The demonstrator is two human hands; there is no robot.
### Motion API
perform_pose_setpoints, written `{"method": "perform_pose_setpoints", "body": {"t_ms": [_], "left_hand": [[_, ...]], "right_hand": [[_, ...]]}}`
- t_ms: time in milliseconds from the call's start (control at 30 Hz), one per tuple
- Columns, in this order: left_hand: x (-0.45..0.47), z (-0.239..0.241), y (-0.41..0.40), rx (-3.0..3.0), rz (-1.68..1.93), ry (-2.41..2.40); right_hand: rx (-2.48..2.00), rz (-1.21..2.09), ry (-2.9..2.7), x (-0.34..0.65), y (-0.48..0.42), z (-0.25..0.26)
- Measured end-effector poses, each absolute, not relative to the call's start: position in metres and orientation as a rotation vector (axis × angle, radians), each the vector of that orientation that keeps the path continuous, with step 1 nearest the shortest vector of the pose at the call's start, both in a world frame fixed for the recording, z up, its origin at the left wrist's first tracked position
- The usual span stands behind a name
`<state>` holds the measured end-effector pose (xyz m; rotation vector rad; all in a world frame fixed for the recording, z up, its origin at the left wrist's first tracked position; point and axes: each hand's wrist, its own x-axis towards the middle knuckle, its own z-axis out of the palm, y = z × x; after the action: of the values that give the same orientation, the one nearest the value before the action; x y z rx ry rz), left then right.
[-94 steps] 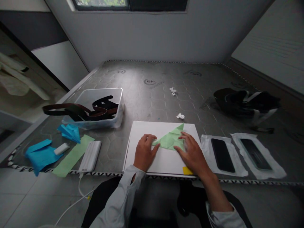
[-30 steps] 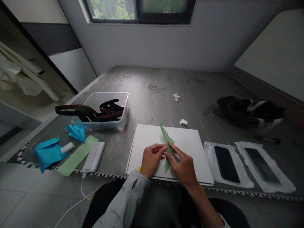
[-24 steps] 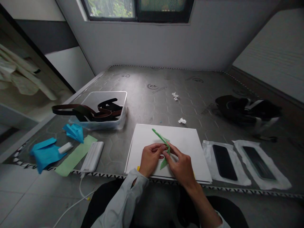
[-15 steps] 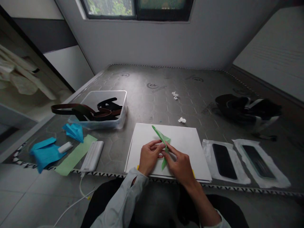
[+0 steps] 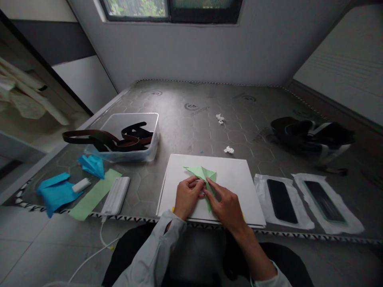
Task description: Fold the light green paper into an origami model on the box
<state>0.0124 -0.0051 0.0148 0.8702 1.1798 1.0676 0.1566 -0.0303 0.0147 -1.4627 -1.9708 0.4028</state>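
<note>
Between both hands is a folded piece of light green paper, with pointed flaps fanned out to the left and right and a narrow tail below. My left hand pinches its near left side with curled fingers. On the other side my right hand grips the paper between thumb and forefinger. Both hands are above a white board at the table's front edge. The fingertips hide the middle of the fold.
A clear plastic box with belts stands left. Nearer lie blue folded papers, a green strip, a white eraser-like block and a white power bank. Two phones on white wraps and a dark bag lie right.
The green paper has turned and opened out: earlier it stood edge-on, now its flaps spread left and right. Both hands keep nearly the same place.
</note>
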Motion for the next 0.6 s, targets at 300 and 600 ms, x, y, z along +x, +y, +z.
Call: {"method": "perform_pose_setpoints", "body": {"t_ms": [300,600], "left_hand": [[0.014,0.0128,-0.0043,1.06,0.993,1.358],[0.0154,0.0157,-0.0094,1.298,1.088,1.344]], "right_hand": [[-1.326,0.287,-2.197,0.163,-0.0284,0.0099],[-1.399,0.29,-2.059,0.1619,-0.0298,0.0124]]}}
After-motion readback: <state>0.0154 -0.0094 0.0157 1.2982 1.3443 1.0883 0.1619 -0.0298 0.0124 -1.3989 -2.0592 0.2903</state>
